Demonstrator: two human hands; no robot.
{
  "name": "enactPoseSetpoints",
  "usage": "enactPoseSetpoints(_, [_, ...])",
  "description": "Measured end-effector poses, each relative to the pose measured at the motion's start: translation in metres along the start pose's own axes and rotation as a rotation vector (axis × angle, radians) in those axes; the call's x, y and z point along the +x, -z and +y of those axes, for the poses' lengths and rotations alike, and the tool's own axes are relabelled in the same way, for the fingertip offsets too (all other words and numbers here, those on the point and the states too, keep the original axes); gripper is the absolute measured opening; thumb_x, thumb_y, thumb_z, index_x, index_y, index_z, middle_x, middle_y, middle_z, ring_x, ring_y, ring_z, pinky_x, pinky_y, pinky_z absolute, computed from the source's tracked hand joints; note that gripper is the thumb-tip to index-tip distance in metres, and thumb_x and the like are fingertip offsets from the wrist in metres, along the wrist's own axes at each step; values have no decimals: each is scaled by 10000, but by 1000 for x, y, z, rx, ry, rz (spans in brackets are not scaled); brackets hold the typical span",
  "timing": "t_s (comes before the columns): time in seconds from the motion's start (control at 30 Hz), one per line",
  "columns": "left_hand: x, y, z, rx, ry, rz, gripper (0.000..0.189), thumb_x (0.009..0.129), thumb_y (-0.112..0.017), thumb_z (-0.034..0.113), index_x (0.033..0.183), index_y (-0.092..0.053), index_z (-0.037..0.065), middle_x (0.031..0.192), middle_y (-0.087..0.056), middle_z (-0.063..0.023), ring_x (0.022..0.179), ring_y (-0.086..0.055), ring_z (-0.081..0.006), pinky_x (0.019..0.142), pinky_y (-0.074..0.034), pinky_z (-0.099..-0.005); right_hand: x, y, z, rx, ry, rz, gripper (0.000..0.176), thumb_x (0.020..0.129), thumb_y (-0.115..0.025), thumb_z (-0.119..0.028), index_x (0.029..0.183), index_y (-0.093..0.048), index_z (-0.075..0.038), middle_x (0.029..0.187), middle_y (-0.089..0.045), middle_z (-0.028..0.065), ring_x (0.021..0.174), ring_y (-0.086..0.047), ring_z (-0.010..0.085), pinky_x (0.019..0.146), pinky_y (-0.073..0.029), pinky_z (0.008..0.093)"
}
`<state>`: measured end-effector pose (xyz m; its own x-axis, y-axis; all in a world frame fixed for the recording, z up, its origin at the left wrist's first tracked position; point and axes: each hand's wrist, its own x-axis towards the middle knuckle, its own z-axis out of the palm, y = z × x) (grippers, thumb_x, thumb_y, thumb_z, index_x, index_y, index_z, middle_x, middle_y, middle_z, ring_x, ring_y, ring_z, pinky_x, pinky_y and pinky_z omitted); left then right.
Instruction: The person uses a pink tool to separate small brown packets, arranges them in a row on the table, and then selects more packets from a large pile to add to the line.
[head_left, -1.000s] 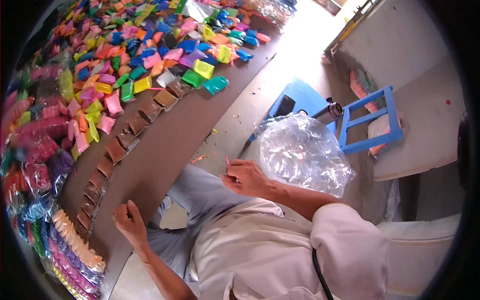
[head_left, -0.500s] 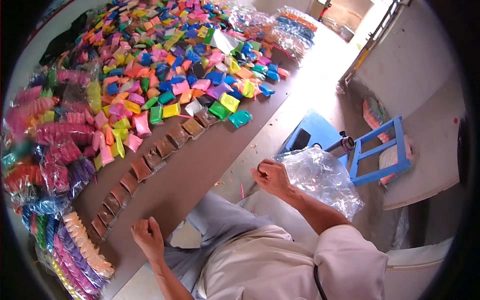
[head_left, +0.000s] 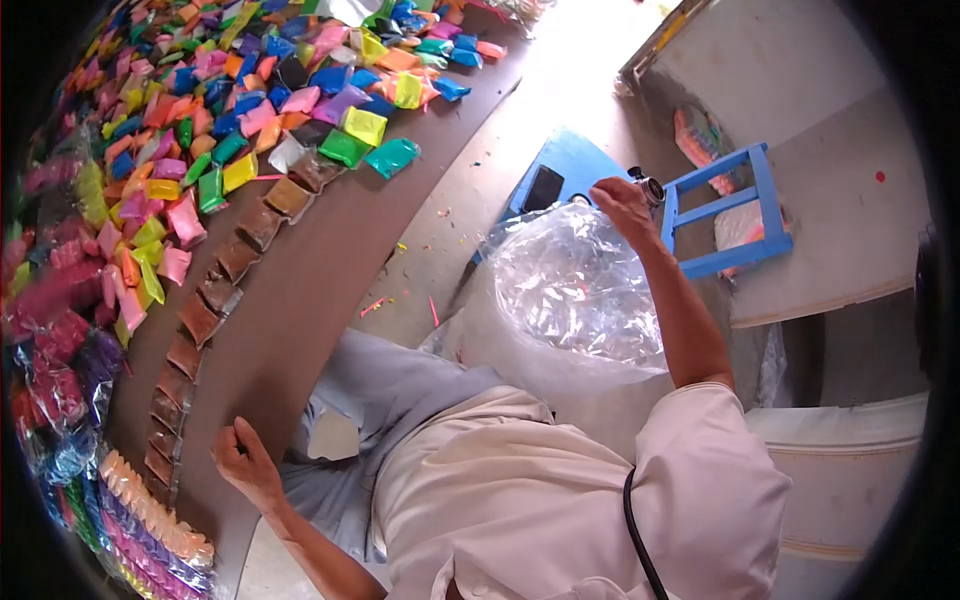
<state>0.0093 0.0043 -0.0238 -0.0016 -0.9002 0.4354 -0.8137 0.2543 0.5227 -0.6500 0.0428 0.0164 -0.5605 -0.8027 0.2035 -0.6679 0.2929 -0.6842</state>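
My left hand (head_left: 247, 466) hovers at the table's near edge, its fingers curled in with nothing showing in them. Nearest to it lies a long row of brown sealed packets (head_left: 200, 319), joined end to end on the brown table (head_left: 275, 290). My right hand (head_left: 624, 208) reaches out over the blue stool (head_left: 575, 160), fingers bent and bunched; I cannot tell what they hold, if anything. Close beside it is a shiny metal flask (head_left: 650, 188). Below the hand, a big clear plastic bag (head_left: 570, 285) bulges up. A black phone (head_left: 543, 188) rests on the stool.
A heap of small colourful packets (head_left: 240, 170) covers the far part of the table. Bundled peach packet strips (head_left: 150, 508) lie at its near left end. A blue wooden frame (head_left: 725, 205) stands right of the stool. Small scraps (head_left: 433, 310) dot the floor.
My right hand has moved up and away, from in front of the bag to beside the flask. My left hand stays curled near the table edge. The view has swung right and down.
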Motion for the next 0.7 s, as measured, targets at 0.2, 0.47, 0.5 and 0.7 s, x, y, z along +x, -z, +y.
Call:
enactPoseSetpoints(0.2, [1, 1, 2, 38, 2, -5, 277, 989, -594, 141, 762, -547, -12, 706, -511, -135, 678, -495, -308, 643, -386, -448, 8, -42, 1, -434, 196, -212, 423, 854, -751, -283, 1218, -665, -87, 1155, -701, 145, 1155, -623, 320, 982, -493, 424])
enactPoseSetpoints(0.47, [-3, 0, -3, 44, 7, -13, 275, 995, -588, 150, 778, -557, -16, 712, -517, -141, 679, -500, -315, 639, -393, -442, 35, -43, -1, -74, -72, -547, 548, 841, -778, -319, 1319, -632, -93, 1321, -628, 115, 1132, -621, 253, 982, -484, 405])
enactPoseSetpoints(0.5, [-3, 0, -2, 46, 14, -13, 276, 995, -588, 152, 779, -562, -17, 712, -524, -135, 683, -506, -304, 642, -398, -436, 32, -38, 7, -72, -82, -547, 548, 841, -778, -319, 1319, -632, -93, 1321, -628, 115, 1132, -621, 253, 982, -484, 405])
enactPoseSetpoints(0.7, [-17, -16, 28, -252, 299, -56, 293, 990, -592, 176, 774, -570, -21, 734, -551, -108, 704, -519, -257, 653, -415, -409, -7, -50, 11, -276, 145, -838, 632, 793, -807, -263, 1349, -594, -54, 1328, -630, 129, 1139, -626, 251, 965, -493, 357])
